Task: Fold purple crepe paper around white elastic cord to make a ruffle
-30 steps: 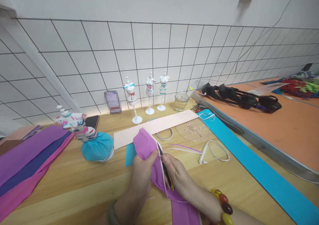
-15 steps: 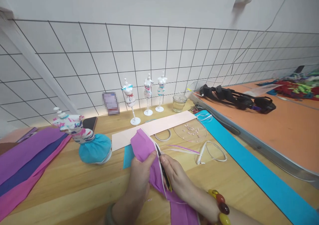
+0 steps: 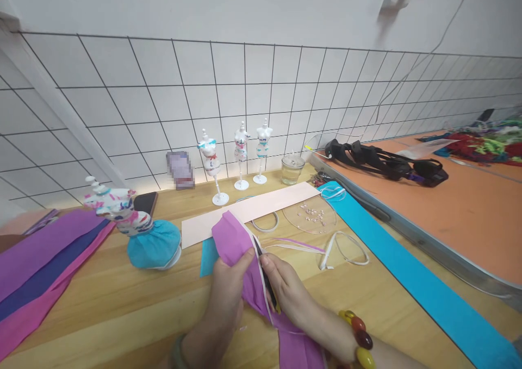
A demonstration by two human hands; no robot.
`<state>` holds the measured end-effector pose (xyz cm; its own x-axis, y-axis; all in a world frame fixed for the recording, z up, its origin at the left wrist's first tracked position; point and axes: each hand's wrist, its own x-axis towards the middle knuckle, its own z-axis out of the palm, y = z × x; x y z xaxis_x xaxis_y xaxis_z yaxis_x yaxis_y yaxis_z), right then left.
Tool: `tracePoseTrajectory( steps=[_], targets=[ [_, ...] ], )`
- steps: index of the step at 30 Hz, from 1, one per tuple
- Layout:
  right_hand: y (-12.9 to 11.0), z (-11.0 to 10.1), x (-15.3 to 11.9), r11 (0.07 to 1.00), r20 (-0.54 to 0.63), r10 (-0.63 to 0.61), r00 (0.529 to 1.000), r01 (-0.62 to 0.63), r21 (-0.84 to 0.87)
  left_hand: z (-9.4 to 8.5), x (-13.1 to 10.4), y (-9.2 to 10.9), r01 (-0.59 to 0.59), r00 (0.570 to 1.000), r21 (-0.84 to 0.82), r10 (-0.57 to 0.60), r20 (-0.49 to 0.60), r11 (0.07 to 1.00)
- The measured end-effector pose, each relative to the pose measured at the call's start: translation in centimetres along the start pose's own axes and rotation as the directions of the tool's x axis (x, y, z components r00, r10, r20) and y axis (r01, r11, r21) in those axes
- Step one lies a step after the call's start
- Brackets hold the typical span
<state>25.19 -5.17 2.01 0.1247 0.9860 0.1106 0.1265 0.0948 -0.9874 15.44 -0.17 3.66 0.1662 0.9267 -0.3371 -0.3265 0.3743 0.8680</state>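
My left hand [image 3: 228, 287] pinches a strip of purple crepe paper [image 3: 232, 238] between thumb and fingers. A thin white ribbon [image 3: 264, 287] runs along the strip's right edge. In my right hand [image 3: 287, 287] are what look like scissors [image 3: 267, 276], dark with a bit of yellow at the lower end. They lie against the white-edged side of the purple strip, and my fingers hide much of them. Below my hands the strip hangs down towards the near edge of the view. Behind it lie a pale pink paper strip [image 3: 261, 204] and a piece of blue paper [image 3: 207, 257].
At left stands a small mannequin [image 3: 126, 214] in a blue skirt [image 3: 153, 245]. Three more mannequins [image 3: 241, 151] stand behind, beside a glass [image 3: 292, 170]. Beads [image 3: 313, 215], ribbon loops [image 3: 350, 249] and a long blue strip [image 3: 408, 271] lie right. Black straps [image 3: 383, 162] rest on the orange surface.
The whole view has shifted very slightly. Both hands keep nearly the same hold on the purple strip and the scissors.
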Motion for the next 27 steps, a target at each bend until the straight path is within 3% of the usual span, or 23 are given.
tracePoseTrajectory(
  steps=[14, 27],
  targets=[
    [0.28, -0.12, 0.19, 1.000, 0.005, 0.017, 1.000, -0.017, 0.004, 0.12, -0.28, 0.28, -0.019, 1.000, -0.017, 0.019, 0.014, 1.000],
    [0.32, -0.14, -0.01, 0.992, 0.051, 0.103, 0.993, -0.107, 0.070, 0.10, -0.21, 0.94, 0.046, 0.998, -0.083, -0.042, 0.048, 0.996]
  ],
)
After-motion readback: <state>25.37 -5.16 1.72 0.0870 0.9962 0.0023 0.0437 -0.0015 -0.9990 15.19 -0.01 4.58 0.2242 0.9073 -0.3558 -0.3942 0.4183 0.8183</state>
